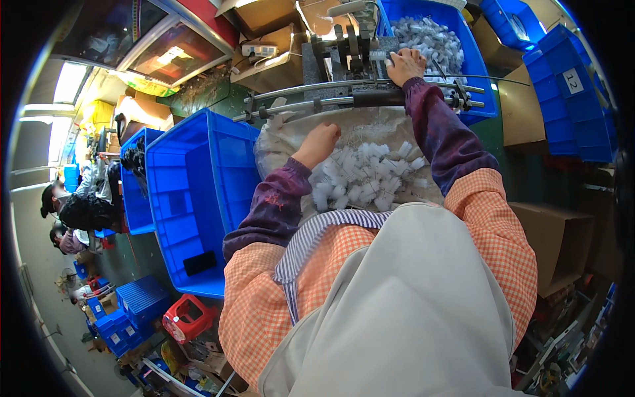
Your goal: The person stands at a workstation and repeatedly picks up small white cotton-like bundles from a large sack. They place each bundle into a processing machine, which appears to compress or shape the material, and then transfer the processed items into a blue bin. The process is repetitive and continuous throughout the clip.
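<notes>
My left hand (319, 142) is over the cloth, its fingers curled together; what they hold, if anything, is hidden. Just below it lies a heap of small translucent white bristly pieces (370, 175), with thin wires sticking out. My right hand (407, 66) reaches to the right side of a dark metal bench machine (350, 56). Its fingers are bent and closed beside a whitish piece (379, 57) at the machine; what is between them I cannot make out. Two metal rails (331, 102) run across the machine's near side.
A blue bin (430, 16) full of similar white pieces stands right of the machine. At left, a large blue crate (188, 192) holds a dark flat object (200, 263). Pale cloth (281, 135) spreads under the heap. Cardboard boxes, a red stool (188, 319) and other people are around.
</notes>
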`<state>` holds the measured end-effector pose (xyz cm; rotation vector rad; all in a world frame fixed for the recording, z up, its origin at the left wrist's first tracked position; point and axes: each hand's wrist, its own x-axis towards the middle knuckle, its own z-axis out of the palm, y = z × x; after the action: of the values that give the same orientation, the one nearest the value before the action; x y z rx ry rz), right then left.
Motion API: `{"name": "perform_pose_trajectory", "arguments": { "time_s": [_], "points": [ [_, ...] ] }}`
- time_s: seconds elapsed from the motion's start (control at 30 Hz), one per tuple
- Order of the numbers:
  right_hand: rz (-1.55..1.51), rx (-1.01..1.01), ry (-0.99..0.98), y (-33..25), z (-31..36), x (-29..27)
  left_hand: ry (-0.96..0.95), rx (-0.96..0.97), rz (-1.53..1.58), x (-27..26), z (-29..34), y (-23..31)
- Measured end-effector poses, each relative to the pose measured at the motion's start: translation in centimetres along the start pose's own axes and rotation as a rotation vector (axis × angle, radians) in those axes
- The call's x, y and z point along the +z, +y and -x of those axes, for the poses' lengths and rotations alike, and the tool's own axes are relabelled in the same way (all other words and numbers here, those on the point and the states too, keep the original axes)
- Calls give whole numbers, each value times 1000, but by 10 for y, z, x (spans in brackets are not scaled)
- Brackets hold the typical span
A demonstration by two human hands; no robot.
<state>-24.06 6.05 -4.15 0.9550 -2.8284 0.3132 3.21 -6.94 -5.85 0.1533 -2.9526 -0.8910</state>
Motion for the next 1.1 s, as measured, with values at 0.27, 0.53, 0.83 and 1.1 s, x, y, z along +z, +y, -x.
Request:
{"name": "perform_pose_trajectory", "arguments": {
  "time_s": [0.27, 0.53, 0.83, 1.1],
  "points": [
    [0, -39, 103, -51, 0, 17, 72, -3, -117, -25, -3, 39],
    [37, -40, 103, -46, 1, 14, 166, -41, -80, -56, 0, 55],
    [47, -69, -68, 23, -22, 7, 274, 87, 209, -62, -16, 73],
    [244, 301, -9, 83, 2, -73, 284, 121, 307, -50, -37, 95]
  ]
}}
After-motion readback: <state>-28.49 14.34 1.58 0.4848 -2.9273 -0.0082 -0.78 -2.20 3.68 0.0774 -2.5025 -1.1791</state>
